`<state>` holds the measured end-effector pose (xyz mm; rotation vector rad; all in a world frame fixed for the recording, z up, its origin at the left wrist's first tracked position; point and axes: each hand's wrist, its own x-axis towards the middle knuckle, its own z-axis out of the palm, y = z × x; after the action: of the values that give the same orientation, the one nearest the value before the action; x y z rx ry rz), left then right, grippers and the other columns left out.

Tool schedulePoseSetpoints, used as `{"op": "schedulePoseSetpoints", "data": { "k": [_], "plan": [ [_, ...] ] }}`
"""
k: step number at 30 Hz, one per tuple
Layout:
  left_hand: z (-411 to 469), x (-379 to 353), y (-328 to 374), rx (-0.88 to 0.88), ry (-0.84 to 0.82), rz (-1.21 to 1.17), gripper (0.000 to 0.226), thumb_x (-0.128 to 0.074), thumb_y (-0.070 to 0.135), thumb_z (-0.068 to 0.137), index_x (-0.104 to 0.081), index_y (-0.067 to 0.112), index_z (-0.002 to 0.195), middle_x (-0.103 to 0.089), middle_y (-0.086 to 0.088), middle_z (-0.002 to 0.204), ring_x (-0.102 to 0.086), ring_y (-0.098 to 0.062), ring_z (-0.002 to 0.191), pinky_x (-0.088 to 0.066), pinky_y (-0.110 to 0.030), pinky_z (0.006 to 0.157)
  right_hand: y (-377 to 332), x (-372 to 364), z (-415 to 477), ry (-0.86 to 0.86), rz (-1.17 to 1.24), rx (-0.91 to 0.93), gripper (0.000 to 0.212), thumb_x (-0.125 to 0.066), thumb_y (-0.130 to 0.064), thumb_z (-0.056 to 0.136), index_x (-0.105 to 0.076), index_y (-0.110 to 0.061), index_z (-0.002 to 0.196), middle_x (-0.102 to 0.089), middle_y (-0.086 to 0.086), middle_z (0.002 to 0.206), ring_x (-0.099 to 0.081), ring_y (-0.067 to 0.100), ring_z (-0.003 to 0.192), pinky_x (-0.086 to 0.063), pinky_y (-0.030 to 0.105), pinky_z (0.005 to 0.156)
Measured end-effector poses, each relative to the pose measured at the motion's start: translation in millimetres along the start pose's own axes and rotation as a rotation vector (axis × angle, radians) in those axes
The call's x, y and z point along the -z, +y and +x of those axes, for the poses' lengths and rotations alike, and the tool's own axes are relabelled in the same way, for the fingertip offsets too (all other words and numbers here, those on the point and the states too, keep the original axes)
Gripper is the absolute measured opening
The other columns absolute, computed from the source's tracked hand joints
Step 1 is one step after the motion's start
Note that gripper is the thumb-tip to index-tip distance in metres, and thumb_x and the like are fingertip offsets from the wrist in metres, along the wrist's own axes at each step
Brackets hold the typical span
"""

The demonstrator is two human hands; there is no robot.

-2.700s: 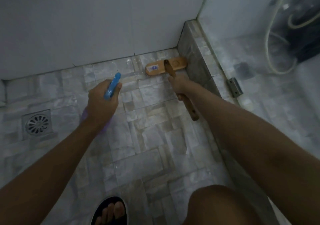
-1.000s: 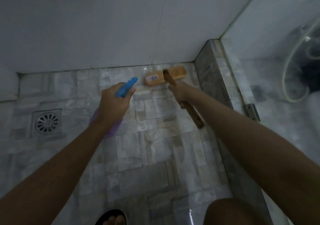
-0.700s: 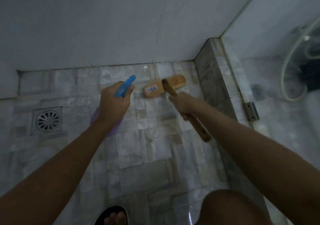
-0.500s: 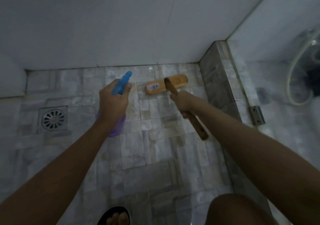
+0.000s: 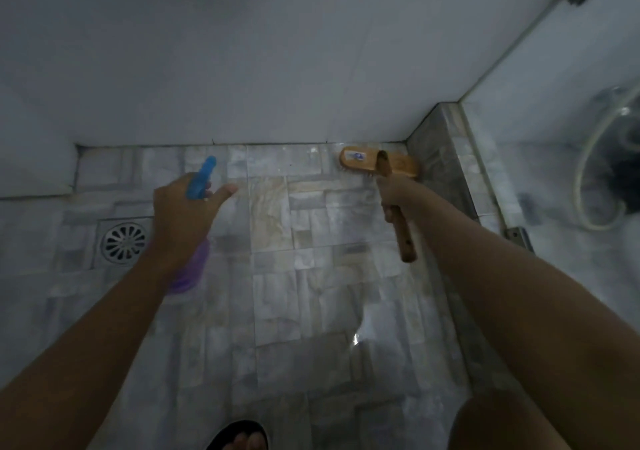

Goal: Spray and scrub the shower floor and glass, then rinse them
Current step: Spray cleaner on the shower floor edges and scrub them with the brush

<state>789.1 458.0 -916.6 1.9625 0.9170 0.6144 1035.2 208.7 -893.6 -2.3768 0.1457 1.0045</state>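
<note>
The long-handled wooden scrub brush [image 5: 379,166] sat bristles-down on the pale stone-tiled shower floor [image 5: 294,294] in the upper right of the frame. Its head was pressed into the corner where the white wall met the tiled kerb [image 5: 443,172]. Half a second earlier it had been further left, close to the bottle. The right grip [image 5: 394,195] was wrapped fully round the handle. At centre left, the left grip [image 5: 183,214] held the spray bottle with blue nozzle and purple body [image 5: 201,181], one finger stretched straight out beside the nozzle and the rest curled. The round metal drain [image 5: 124,242] lay just left of that hand. The stroke had apparently reached the floor's edge. The glass panel [image 5: 554,138] at right and the rinsing likely remained.
</note>
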Motion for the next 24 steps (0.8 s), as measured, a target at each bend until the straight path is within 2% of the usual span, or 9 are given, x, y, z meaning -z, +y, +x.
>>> {"op": "schedulePoseSetpoints", "data": {
  "k": [3,5,7,8,10,15,19,22,24],
  "plan": [
    [3.6,10.2,-9.4,-0.014,0.020,-0.024,0.048,-0.082,0.048,0.075,-0.067,0.004,0.079,-0.066,-0.008,0.071,-0.058,-0.016,0.064,-0.052,-0.031,0.067,-47.1,-49.7,1.9,-0.035,-0.035,0.101,0.026,-0.038,-0.004,0.100,-0.046,-0.011,0.076,-0.049,0.013,0.070,-0.048,0.024,0.054,-0.048,0.037,0.059],
    [1.4,11.3,-10.4,-0.007,0.028,-0.047,0.044,-0.084,0.044,0.076,-0.065,0.005,0.078,-0.064,-0.006,0.068,-0.056,-0.014,0.061,-0.051,-0.026,0.066,-75.9,-93.1,-10.1,-0.076,-0.072,0.158,0.023,-0.038,-0.009,0.102,-0.050,-0.007,0.083,-0.053,0.016,0.074,-0.053,0.027,0.059,-0.053,0.041,0.064],
    [-0.8,11.4,-10.0,-0.033,0.031,-0.029,0.039,-0.084,0.041,0.077,-0.064,0.007,0.078,-0.063,-0.005,0.067,-0.054,-0.011,0.058,-0.047,-0.016,0.063,-85.0,-115.0,-16.6,-0.110,-0.082,0.173,0.022,-0.040,-0.016,0.103,-0.055,-0.001,0.098,-0.058,0.020,0.079,-0.057,0.029,0.060,-0.056,0.045,0.061],
    [-1.7,11.9,-10.3,-0.054,0.027,-0.019,0.038,-0.084,0.040,0.078,-0.063,0.008,0.078,-0.064,-0.006,0.067,-0.054,-0.011,0.057,-0.048,-0.017,0.062,-80.8,-113.2,-19.0,-0.107,-0.099,0.172,0.023,-0.040,-0.020,0.103,-0.055,-0.003,0.102,-0.058,0.019,0.079,-0.056,0.028,0.057,-0.054,0.041,0.054],
    [-3.9,16.9,-11.1,-0.093,0.013,-0.022,0.036,-0.083,0.037,0.080,-0.064,0.007,0.080,-0.064,-0.007,0.066,-0.058,-0.015,0.057,-0.055,-0.028,0.063,-65.3,-91.3,-18.1,-0.068,-0.104,0.157,0.021,-0.039,-0.023,0.102,-0.053,-0.009,0.098,-0.054,0.016,0.074,-0.050,0.024,0.050,-0.048,0.031,0.044],
    [-11.7,20.7,-13.7,-0.139,-0.014,-0.050,0.033,-0.082,0.033,0.082,-0.065,0.006,0.082,-0.064,-0.008,0.067,-0.063,-0.026,0.060,-0.058,-0.043,0.064,-40.1,-31.8,0.1,0.038,-0.036,-0.022,0.021,-0.040,-0.019,0.102,-0.051,-0.007,0.090,-0.050,0.014,0.069,-0.047,0.023,0.050,-0.046,0.032,0.048],
    [-12.2,15.4,-10.8,-0.175,-0.060,-0.015,0.033,-0.081,0.033,0.084,-0.065,0.005,0.081,-0.064,-0.008,0.067,-0.063,-0.027,0.061,-0.057,-0.043,0.064,-77.8,-95.6,-12.0,-0.070,-0.046,0.113,0.023,-0.036,-0.007,0.100,-0.047,-0.009,0.080,-0.049,0.015,0.067,-0.047,0.023,0.049,-0.047,0.032,0.048],
    [-9.1,14.0,-7.6,-0.142,-0.041,0.000,0.033,-0.081,0.035,0.084,-0.066,0.005,0.083,-0.065,-0.008,0.069,-0.064,-0.027,0.063,-0.058,-0.043,0.066,-106.9,-145.7,-27.4,-0.148,-0.070,0.137,0.019,-0.043,-0.015,0.101,-0.056,-0.004,0.095,-0.058,0.018,0.076,-0.055,0.027,0.057,-0.049,0.032,0.049],
    [-6.3,15.1,-8.8,-0.128,-0.022,-0.008,0.033,-0.081,0.036,0.083,-0.067,0.006,0.084,-0.066,-0.006,0.070,-0.064,-0.024,0.062,-0.058,-0.041,0.067,-98.9,-140.7,-29.4,-0.162,-0.079,0.139,0.022,-0.041,-0.022,0.102,-0.057,-0.006,0.100,-0.057,0.017,0.077,-0.053,0.025,0.056,-0.048,0.031,0.048]
  ]
}}
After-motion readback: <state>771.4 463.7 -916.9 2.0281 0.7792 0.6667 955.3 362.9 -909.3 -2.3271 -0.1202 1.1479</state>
